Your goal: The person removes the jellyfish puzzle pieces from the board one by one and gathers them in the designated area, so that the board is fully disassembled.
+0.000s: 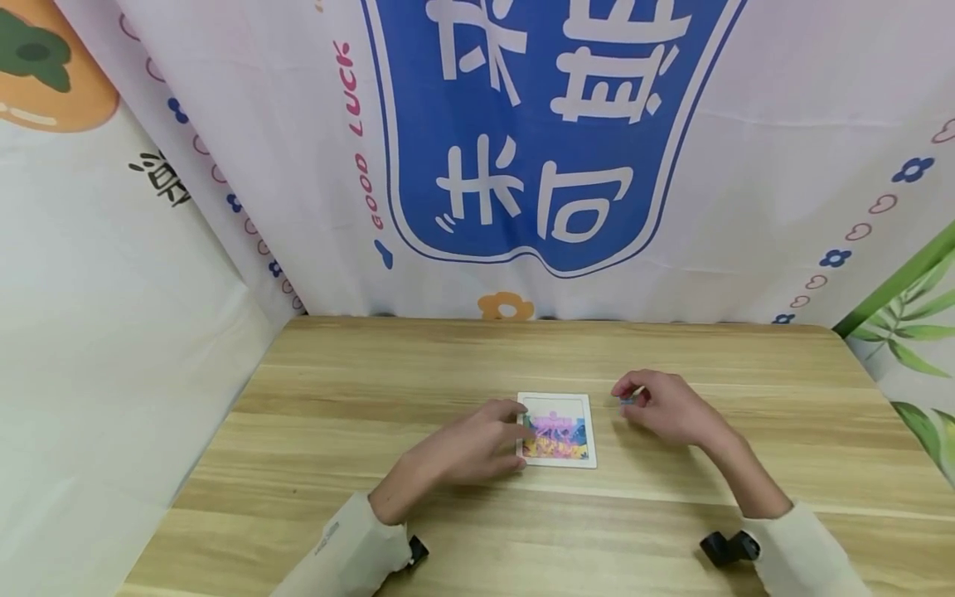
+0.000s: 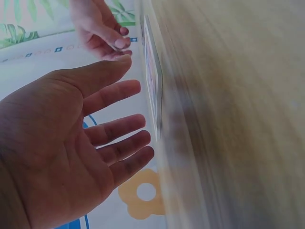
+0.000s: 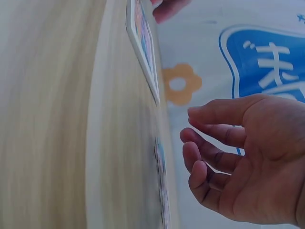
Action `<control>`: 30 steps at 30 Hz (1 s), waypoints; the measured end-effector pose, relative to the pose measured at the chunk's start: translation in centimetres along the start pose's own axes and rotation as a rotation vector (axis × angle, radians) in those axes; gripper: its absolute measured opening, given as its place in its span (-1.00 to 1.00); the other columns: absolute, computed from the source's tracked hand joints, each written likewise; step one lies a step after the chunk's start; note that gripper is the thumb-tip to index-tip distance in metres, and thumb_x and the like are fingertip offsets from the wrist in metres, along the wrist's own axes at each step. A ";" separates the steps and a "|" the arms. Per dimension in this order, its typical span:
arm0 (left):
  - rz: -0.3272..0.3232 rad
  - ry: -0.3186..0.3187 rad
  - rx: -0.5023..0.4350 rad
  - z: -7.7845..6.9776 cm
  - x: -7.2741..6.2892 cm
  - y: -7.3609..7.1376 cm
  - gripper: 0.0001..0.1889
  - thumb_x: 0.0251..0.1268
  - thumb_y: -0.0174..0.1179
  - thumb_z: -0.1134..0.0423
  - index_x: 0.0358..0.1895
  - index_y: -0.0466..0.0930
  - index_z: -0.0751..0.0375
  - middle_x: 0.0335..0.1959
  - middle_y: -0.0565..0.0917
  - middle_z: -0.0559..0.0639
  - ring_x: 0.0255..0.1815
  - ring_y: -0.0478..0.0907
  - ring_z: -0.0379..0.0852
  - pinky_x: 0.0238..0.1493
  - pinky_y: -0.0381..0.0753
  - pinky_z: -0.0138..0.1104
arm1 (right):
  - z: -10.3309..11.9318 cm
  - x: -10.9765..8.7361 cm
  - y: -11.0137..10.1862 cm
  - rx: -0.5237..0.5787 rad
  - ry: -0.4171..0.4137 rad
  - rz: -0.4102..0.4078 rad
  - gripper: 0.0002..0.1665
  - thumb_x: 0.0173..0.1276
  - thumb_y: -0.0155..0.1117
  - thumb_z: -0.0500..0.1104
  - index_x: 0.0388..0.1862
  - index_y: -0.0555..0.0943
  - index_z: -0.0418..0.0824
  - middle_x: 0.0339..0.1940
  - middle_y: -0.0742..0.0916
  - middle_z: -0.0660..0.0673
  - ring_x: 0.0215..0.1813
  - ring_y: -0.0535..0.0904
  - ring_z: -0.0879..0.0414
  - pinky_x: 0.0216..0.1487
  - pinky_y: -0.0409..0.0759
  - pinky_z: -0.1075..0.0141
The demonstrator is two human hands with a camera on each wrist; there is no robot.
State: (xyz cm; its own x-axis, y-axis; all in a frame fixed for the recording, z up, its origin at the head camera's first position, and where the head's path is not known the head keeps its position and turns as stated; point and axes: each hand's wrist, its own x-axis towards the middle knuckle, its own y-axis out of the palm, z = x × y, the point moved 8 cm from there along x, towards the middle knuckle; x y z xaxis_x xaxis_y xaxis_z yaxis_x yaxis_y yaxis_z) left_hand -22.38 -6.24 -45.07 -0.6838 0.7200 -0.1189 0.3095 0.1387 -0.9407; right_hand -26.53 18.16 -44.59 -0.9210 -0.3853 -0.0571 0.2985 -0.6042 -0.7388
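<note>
A white-framed jigsaw puzzle board lies flat on the wooden table, its lower part covered in pink, blue and yellow picture and its top strip pale. My left hand is at the board's left edge, fingers spread and overlapping the picture; the left wrist view shows the fingers loosely extended. To the right of the board, my right hand hovers over flat loose pieces with fingers gently bent. Nothing shows between its thumb and fingertips in that view. In the head view a small blue piece appears beneath the fingertips.
The wood-grain table extends around both hands. A printed curtain hangs along its back edge, with another white cloth on the left. Black straps with cameras sit at the wrists.
</note>
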 end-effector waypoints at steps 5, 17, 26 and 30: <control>0.023 0.008 -0.008 0.0 -0.7 0.2 -0.60 0.59 0.29 0.02 0.38 0.70 -0.03 0.59 0.47 0.13 0.62 0.41 0.09 0.57 0.52 -0.05 | 1.7 1.1 1.9 0.018 -0.042 0.038 -0.78 0.48 0.39 -0.28 0.06 0.74 -0.26 -0.02 0.81 -0.14 -0.11 0.64 0.14 -0.13 0.62 0.30; 0.094 -0.044 -0.033 0.4 -1.7 1.0 -0.54 0.61 0.26 -0.03 0.47 0.62 -0.12 0.70 0.30 0.09 0.70 0.27 0.10 0.61 0.46 0.03 | 4.6 2.8 4.9 0.016 -0.111 0.088 -0.80 0.45 0.43 -0.32 0.02 0.74 -0.23 -0.14 0.75 -0.05 -0.19 0.57 0.17 -0.15 0.59 0.34; 0.061 -0.013 -0.035 0.4 -1.6 0.9 -0.59 0.60 0.29 0.03 0.41 0.68 -0.08 0.67 0.37 0.09 0.67 0.33 0.09 0.60 0.46 0.02 | 5.9 3.8 6.9 0.041 -0.143 0.125 -0.74 0.38 0.43 -0.37 0.03 0.73 -0.24 -0.13 0.75 -0.08 -0.19 0.57 0.18 -0.18 0.59 0.37; 0.043 -0.003 -0.031 0.5 -1.4 0.8 -0.60 0.59 0.30 0.04 0.38 0.70 -0.06 0.64 0.41 0.12 0.64 0.37 0.10 0.58 0.49 0.02 | 6.3 4.3 7.4 0.035 -0.142 0.126 -0.74 0.35 0.48 -0.36 0.00 0.74 -0.22 -0.13 0.76 -0.09 -0.17 0.58 0.17 -0.14 0.61 0.36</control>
State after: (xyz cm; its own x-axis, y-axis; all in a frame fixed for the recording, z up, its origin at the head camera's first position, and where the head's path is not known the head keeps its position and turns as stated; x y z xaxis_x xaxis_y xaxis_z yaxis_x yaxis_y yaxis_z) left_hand -21.48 -7.46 -45.75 -0.6715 0.7234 -0.1605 0.3590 0.1281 -0.9245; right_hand -26.69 7.70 -46.06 -0.8320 -0.5525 -0.0502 0.4199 -0.5681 -0.7077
